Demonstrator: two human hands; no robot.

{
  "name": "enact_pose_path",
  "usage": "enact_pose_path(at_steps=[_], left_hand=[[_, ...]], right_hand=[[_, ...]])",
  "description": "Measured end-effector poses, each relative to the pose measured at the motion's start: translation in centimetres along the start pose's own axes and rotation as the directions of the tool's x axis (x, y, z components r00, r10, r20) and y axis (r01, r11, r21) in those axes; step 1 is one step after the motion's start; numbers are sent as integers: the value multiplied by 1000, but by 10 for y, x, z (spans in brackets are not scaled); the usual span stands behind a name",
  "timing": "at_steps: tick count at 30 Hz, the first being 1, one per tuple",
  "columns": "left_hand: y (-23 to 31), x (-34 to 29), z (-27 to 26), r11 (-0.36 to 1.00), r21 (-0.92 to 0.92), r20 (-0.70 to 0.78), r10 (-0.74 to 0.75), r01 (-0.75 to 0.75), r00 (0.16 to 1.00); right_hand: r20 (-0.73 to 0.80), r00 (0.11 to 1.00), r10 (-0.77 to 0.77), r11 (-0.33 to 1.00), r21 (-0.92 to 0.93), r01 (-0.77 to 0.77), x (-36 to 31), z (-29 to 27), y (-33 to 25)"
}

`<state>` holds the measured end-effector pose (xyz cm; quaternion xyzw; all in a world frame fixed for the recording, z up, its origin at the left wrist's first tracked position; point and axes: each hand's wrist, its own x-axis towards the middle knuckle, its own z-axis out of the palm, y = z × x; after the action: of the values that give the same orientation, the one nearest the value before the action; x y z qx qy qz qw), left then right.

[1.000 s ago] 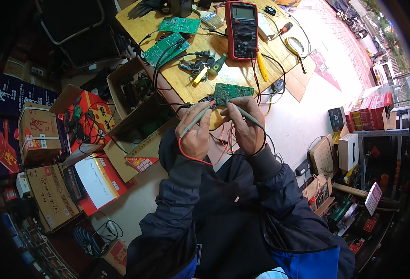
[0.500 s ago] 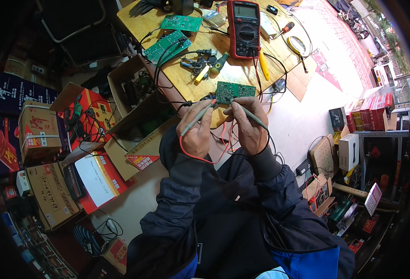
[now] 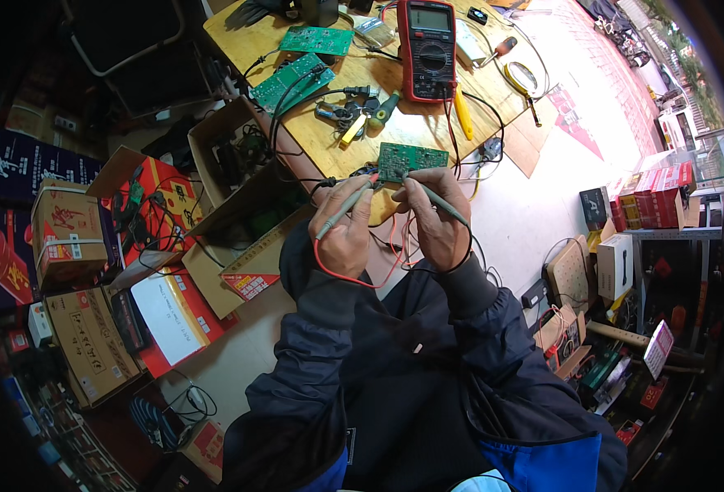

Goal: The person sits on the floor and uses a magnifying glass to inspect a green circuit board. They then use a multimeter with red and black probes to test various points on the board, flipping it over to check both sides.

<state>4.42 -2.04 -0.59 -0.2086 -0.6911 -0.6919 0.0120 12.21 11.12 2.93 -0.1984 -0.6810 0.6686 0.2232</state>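
Note:
My left hand [image 3: 344, 232] pinches a grey-green test probe [image 3: 344, 211] with a red lead. Another probe [image 3: 446, 206], on a black lead, is gripped in my right hand [image 3: 436, 223]. Both probe tips meet near the lower edge of a small green circuit board [image 3: 419, 161] at the table's near corner; exact contact is too small to tell. Beyond it, a red and black multimeter [image 3: 429, 53] stands with its leads plugged in at the bottom. A yellow-handled tool [image 3: 463, 115] lies beside the meter.
On the wooden table [image 3: 362, 148] are two larger green circuit boards [image 3: 316, 41], keys [image 3: 354, 115], a green-handled screwdriver [image 3: 385, 109], a tape measure [image 3: 522, 78] and loose cables. An open cardboard box [image 3: 235, 189] and stacked cartons stand at left. Shelves with boxes are at right.
The view has shifted very slightly. Both hands keep their grip on the probes at the small board, with no other visible change.

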Motion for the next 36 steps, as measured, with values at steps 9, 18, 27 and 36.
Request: enact_pose_path(at_steps=[9, 18, 27, 36], left_hand=[[-7, -1, -1, 999, 40, -10, -15, 16, 1000], [-9, -4, 2, 983, -112, -6, -149, 148, 989], [-5, -5, 5, 958, -231, -13, -177, 169, 984], [-8, -6, 4, 963, -180, -20, -207, 200, 978]], right_hand=[[-24, 999, -21, 997, 74, 23, -11, -5, -8], [-98, 995, -31, 998, 55, 36, -41, -32, -12], [-129, 992, -12, 996, 85, 23, -59, -42, -20], [-127, 992, -26, 997, 72, 35, -65, -43, -21]])
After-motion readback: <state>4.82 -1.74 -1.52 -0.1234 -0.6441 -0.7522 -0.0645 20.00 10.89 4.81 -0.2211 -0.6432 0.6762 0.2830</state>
